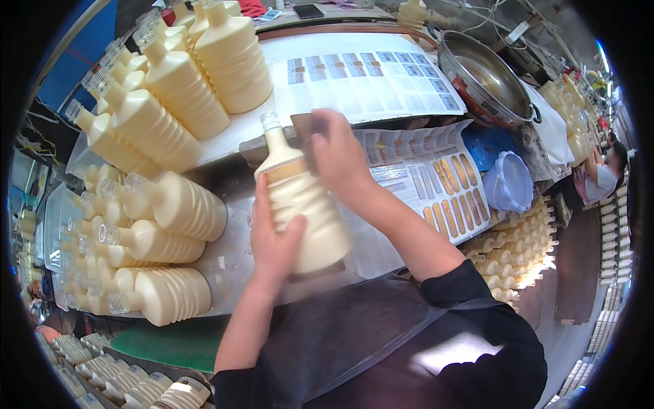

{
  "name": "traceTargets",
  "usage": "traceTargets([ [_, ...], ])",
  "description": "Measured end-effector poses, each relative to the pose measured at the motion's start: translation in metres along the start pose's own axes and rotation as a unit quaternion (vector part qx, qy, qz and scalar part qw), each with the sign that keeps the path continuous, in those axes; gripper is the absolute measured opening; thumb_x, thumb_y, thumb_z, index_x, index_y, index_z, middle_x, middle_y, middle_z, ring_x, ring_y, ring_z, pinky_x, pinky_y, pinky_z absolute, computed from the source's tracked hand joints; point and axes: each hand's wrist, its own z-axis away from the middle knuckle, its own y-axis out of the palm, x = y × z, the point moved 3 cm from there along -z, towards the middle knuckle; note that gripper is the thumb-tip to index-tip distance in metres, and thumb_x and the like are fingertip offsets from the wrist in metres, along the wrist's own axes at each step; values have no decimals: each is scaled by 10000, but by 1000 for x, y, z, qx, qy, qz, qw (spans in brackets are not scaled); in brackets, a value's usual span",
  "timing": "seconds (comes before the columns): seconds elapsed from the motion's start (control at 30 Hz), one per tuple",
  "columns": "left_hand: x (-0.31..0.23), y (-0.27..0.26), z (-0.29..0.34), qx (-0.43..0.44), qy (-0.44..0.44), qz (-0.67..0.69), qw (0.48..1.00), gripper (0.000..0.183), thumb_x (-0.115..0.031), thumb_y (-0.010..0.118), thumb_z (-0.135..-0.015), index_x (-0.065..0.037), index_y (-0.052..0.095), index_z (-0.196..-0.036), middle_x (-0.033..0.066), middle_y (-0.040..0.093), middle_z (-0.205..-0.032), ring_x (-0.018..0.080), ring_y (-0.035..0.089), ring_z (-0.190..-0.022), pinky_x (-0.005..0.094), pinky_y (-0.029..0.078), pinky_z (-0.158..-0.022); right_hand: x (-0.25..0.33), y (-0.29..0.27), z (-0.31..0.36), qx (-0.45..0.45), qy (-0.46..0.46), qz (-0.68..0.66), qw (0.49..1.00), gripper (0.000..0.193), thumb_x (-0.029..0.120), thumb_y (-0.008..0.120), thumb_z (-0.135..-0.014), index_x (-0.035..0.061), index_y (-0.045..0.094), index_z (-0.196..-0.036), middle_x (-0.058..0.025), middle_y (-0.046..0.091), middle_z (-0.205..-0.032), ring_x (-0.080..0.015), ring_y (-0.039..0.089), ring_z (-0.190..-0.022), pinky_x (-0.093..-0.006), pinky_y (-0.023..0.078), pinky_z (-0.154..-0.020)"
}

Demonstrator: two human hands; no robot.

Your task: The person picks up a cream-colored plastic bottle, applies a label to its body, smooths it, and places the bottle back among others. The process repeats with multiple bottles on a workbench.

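Note:
A cream-coloured bottle point(310, 228) with a ribbed, wavy body and a clear threaded neck leans in front of me. My left hand point(276, 235) grips its body from the left side, thumb across the front. A gold-brown band point(285, 170) lies across the bottle's shoulder. Close to the neck, my right hand point(338, 153) pinches a thin, flat brown piece point(302, 128); blur hides exactly what it is. That piece stands just right of the neck, and I cannot tell whether it touches the bottle.
Upright cream bottles point(235, 65) crowd the back left, with others lying on their sides point(174, 293) below. Label sheets point(364, 68) cover the far surface; a gold-label sheet point(453, 198) lies nearer. A metal pan point(484, 65) and a lilac bucket point(509, 183) stand right. A person point(599, 178) sits far right.

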Motion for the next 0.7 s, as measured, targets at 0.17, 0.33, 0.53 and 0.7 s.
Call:
traceTargets([
  [0.17, -2, -1, 7, -18, -105, 91, 990, 945, -70, 644, -869, -57, 120, -1655, 215, 456, -1517, 286, 525, -1341, 404, 432, -1127, -31, -26, -5, -4, 27, -99, 995, 419, 48, 586, -955, 68, 547, -1372, -196, 670, -1163, -351, 672, -1065, -406, 519, -966],
  [0.33, -6, -2, 10, -4, -115, 139, 984, 934, -54, 660, -889, -14, 108, -1642, 215, 443, -1530, 282, 519, -1354, 409, 433, -1131, -90, -76, -62, -34, 167, -39, 985, 320, 152, 623, -893, 41, 742, -1169, -114, 754, -1069, -206, 693, -928, -333, 539, -826],
  [0.53, -8, -1, 10, -5, -118, 145, 982, 946, -65, 683, -885, 6, 113, -1637, 218, 456, -1519, 282, 522, -1353, 409, 431, -1135, -126, -84, -116, 97, 73, 347, 930, 344, 172, 556, -890, 104, 772, -1149, -206, 737, -1110, -380, 695, -1044, -490, 537, -912],
  [0.7, -8, -2, 11, -10, -113, 140, 984, 964, -58, 691, -873, 0, 110, -1640, 214, 477, -1500, 284, 533, -1344, 409, 437, -1131, -112, -91, -107, 251, 89, 425, 865, 336, 133, 518, -935, 68, 735, -1184, -181, 732, -1157, -377, 685, -1075, -475, 530, -930],
])
